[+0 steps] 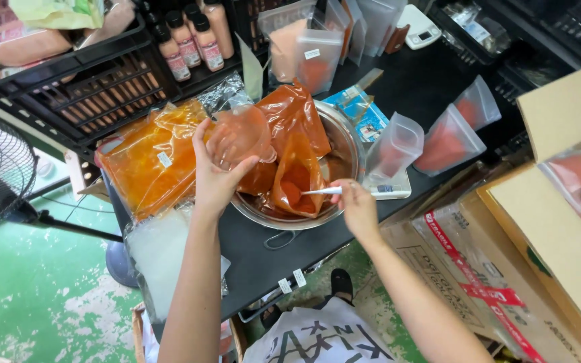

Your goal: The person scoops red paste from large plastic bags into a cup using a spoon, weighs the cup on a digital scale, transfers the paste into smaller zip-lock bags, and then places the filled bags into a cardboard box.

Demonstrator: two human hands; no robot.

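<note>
Over black table (257,249), left fingers (203,138) grip pouch (240,134).

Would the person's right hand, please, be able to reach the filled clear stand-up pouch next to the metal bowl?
Probably yes: the right hand, gripping a white spoon, is near the filled clear stand-up pouch, with only the steel bowl's rim between.

Food-packing shop: sauce pouches (449,140), crates (95,84).
</note>
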